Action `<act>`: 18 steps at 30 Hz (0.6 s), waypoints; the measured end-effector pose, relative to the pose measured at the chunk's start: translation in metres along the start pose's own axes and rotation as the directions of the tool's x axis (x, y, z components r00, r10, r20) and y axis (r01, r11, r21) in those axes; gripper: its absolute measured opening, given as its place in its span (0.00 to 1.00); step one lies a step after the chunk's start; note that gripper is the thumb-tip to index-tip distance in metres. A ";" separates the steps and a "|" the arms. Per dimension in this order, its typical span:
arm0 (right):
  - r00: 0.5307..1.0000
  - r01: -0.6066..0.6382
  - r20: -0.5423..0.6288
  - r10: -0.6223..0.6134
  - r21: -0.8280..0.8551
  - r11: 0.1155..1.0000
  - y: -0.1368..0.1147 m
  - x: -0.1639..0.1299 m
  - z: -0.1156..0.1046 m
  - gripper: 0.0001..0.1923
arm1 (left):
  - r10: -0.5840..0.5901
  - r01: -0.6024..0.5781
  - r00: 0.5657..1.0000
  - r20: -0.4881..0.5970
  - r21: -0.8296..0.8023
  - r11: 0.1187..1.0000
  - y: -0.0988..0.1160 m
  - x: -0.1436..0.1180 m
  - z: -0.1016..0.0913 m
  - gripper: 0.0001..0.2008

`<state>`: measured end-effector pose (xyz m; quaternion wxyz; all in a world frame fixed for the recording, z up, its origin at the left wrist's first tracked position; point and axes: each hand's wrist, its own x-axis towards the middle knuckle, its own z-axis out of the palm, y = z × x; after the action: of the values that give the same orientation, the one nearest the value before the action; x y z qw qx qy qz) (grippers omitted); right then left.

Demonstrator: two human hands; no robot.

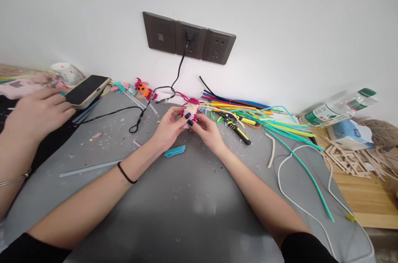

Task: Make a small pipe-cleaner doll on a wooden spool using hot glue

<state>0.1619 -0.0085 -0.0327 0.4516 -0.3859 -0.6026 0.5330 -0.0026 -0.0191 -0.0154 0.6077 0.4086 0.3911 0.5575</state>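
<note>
Bare forearms stretch out from black sleeves over the grey mat, a thin black band around the left wrist. Just beyond lies a small turquoise pipe-cleaner piece. Above it the left hand and the right hand meet, fingertips closed together on a small pink and white pipe-cleaner figure held just over the mat. Right of them lie black-and-yellow pliers, partly on a spread of many-coloured pipe cleaners. At far left another person's hand rests beside a dark smartphone. Behind, a black cable rises to grey wall sockets.
</note>
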 end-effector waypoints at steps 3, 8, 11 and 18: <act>1.000 -0.015 -0.019 0.016 0.049 0.999 0.000 0.001 0.000 0.25 | 0.032 -0.032 0.999 0.015 0.040 0.999 0.000 -0.002 0.002 0.27; 0.999 -0.022 -0.031 0.026 0.132 0.991 -0.001 -0.001 -0.001 0.29 | 0.159 -0.162 0.987 0.035 0.255 0.953 -0.001 -0.003 0.001 0.25; 0.999 -0.035 -0.018 0.038 0.166 0.986 0.002 -0.001 -0.001 0.32 | 0.243 -0.235 0.969 0.035 0.414 0.879 -0.001 -0.003 -0.002 0.23; 0.997 0.048 -0.061 -0.044 0.055 0.997 0.012 -0.002 0.000 0.29 | 0.560 -0.444 0.820 0.121 0.751 0.489 0.011 -0.003 -0.013 0.19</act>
<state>0.1621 -0.0087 -0.0444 0.4923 -0.3749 -0.5822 0.5273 -0.0191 -0.0208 -0.0093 0.1636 0.6774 0.4897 0.5239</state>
